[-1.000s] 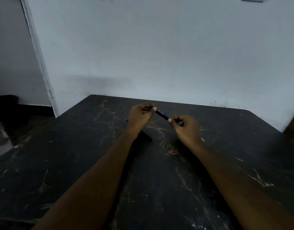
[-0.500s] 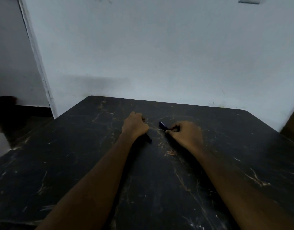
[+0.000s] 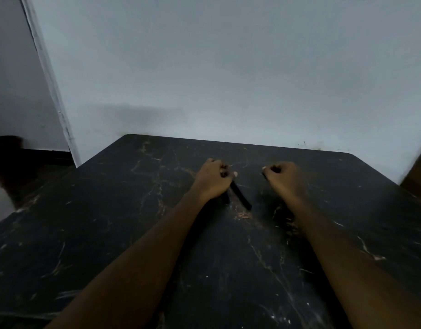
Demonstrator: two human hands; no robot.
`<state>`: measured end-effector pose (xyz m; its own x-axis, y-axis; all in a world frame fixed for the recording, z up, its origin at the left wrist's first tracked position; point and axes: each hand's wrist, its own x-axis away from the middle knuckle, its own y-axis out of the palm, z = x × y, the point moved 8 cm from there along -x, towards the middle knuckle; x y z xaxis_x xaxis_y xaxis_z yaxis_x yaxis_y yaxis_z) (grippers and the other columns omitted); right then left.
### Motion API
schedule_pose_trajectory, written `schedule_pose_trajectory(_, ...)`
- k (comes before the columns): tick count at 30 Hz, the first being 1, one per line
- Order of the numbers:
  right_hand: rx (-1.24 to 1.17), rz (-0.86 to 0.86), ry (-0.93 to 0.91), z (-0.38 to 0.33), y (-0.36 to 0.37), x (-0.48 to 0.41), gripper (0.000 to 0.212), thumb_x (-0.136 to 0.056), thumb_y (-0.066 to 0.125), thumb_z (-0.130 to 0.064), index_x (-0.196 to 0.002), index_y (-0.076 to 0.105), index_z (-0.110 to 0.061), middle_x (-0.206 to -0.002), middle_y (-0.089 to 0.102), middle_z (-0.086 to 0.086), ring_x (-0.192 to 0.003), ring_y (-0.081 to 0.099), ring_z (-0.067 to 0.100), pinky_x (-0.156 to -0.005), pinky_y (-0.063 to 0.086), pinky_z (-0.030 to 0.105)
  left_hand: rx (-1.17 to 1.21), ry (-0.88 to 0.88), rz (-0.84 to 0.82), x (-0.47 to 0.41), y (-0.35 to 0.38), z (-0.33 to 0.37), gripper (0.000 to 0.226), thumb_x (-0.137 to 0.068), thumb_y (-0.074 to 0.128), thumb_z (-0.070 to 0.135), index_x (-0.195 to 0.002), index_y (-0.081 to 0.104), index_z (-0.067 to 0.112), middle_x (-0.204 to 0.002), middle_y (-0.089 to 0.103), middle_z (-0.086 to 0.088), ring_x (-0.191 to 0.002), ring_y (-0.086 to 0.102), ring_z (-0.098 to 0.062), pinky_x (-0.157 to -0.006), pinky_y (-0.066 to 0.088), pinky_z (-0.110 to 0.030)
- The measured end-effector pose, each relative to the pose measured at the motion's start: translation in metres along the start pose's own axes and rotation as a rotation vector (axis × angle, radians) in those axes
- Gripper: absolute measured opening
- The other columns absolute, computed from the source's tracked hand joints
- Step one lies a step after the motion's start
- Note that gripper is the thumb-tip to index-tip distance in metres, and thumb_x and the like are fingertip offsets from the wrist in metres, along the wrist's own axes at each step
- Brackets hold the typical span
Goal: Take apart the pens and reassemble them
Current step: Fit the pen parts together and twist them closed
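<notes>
Surface: dark marbled table (image 3: 133, 210).
Left hand (image 3: 214, 180): my fingers curl round the dark pen (image 3: 240, 196).
Right hand (image 3: 284, 179): clenched; my hold unclear.

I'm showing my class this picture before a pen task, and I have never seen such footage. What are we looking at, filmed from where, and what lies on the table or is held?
No machine: these are a person's two bare hands, filmed by a camera worn on the head, looking down. The left hand and right hand are curled over a dark table. A dark pen lies between them, its far end at the left hand's fingers. Dim light hides whether either hand holds anything.
</notes>
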<state>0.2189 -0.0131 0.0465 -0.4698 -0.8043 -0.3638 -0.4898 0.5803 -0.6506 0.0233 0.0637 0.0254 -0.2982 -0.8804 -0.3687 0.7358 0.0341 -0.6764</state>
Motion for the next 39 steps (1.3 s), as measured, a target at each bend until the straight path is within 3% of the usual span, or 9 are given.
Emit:
schedule_pose_trajectory(3,0.077,0.049,0.06,0.022,-0.015,-0.007,0.028,-0.083,0.06,-0.038,-0.082,0.072,-0.012,-0.081,0.071,0.008,-0.079,0.066,0.029,-0.077,0.055,0.043,-0.063,0.021,-0.072,0.004,0.012,0.005,0.059,-0.081,0.065,0.058,-0.124,0.057,0.018,-0.115,0.043,0.003,-0.098,0.05,-0.014,-0.088,0.045,-0.031)
schedule_pose_trajectory(5,0.193,0.0,0.088,0.03,-0.015,-0.006,0.036,-0.08,0.059,-0.051,-0.081,0.073,-0.018,-0.084,0.071,0.006,-0.081,0.065,0.028,-0.077,0.055,0.039,-0.084,0.038,-0.087,0.005,0.016,0.007,0.058,-0.08,0.067,0.054,-0.126,0.056,0.021,-0.121,0.044,0.001,-0.104,0.052,-0.016,-0.091,0.046,-0.034)
schedule_pose_trajectory(8,0.322,-0.06,0.076,0.028,-0.01,-0.004,0.043,-0.077,0.058,-0.062,-0.077,0.074,-0.022,-0.074,0.069,0.002,-0.068,0.062,0.021,-0.068,0.054,0.032,-0.067,0.061,-0.089,0.005,0.017,0.009,0.048,-0.08,0.069,0.039,-0.123,0.057,0.021,-0.12,0.044,0.001,-0.106,0.054,-0.018,-0.088,0.044,-0.03)
schedule_pose_trajectory(13,0.307,-0.131,0.025,0.015,0.003,0.0,0.025,-0.079,0.061,-0.046,-0.083,0.075,-0.026,-0.063,0.066,-0.007,-0.063,0.062,0.015,-0.075,0.056,0.039,-0.023,0.069,-0.089,0.005,0.013,0.01,0.04,-0.08,0.069,0.027,-0.118,0.061,0.022,-0.11,0.043,0.005,-0.099,0.053,-0.014,-0.088,0.046,-0.031)
schedule_pose_trajectory(17,0.303,-0.142,-0.02,0.005,0.01,0.004,0.028,-0.073,0.058,-0.048,-0.067,0.075,-0.027,-0.044,0.061,-0.012,-0.054,0.059,0.006,-0.075,0.054,0.034,0.016,0.083,-0.073,0.003,0.007,0.009,0.033,-0.077,0.072,0.021,-0.109,0.064,0.025,-0.101,0.046,0.008,-0.087,0.051,-0.006,-0.08,0.044,-0.025)
schedule_pose_trajectory(23,0.227,-0.169,-0.082,-0.01,0.02,0.013,0.022,-0.063,0.062,-0.049,-0.073,0.075,-0.033,-0.058,0.065,-0.012,-0.054,0.058,0.005,-0.058,0.052,0.027,0.022,0.123,-0.072,0.003,0.004,0.01,0.032,-0.075,0.074,0.017,-0.105,0.067,0.023,-0.096,0.048,0.007,-0.082,0.052,-0.007,-0.075,0.039,-0.02)
schedule_pose_trajectory(30,0.16,-0.203,-0.074,-0.01,0.024,0.014,0.026,-0.07,0.065,-0.051,-0.065,0.073,-0.027,-0.059,0.067,-0.008,-0.058,0.063,0.01,-0.057,0.053,0.029,-0.02,0.134,-0.035,0.005,0.005,0.012,0.025,-0.077,0.07,0.02,-0.101,0.065,0.023,-0.087,0.045,0.012,-0.079,0.051,-0.008,-0.069,0.035,-0.018)
schedule_pose_trajectory(34,0.134,-0.163,-0.076,-0.009,0.022,0.015,0.032,-0.074,0.063,-0.049,-0.057,0.068,-0.022,-0.053,0.063,-0.005,-0.054,0.061,0.011,-0.048,0.041,0.024,-0.02,0.135,0.002,0.005,0.002,0.012,0.022,-0.08,0.07,0.025,-0.101,0.065,0.024,-0.084,0.043,0.015,-0.072,0.048,-0.003,-0.06,0.028,-0.01)
schedule_pose_trajectory(39,0.122,-0.145,-0.087,-0.012,0.021,0.015,0.036,-0.077,0.06,-0.052,-0.057,0.068,-0.024,-0.051,0.062,-0.007,-0.051,0.059,0.007,-0.045,0.033,0.02,-0.035,0.13,0.002,0.006,0.004,0.01,0.022,-0.082,0.07,0.031,-0.103,0.065,0.025,-0.084,0.042,0.017,-0.071,0.047,0.0,-0.059,0.027,-0.009)
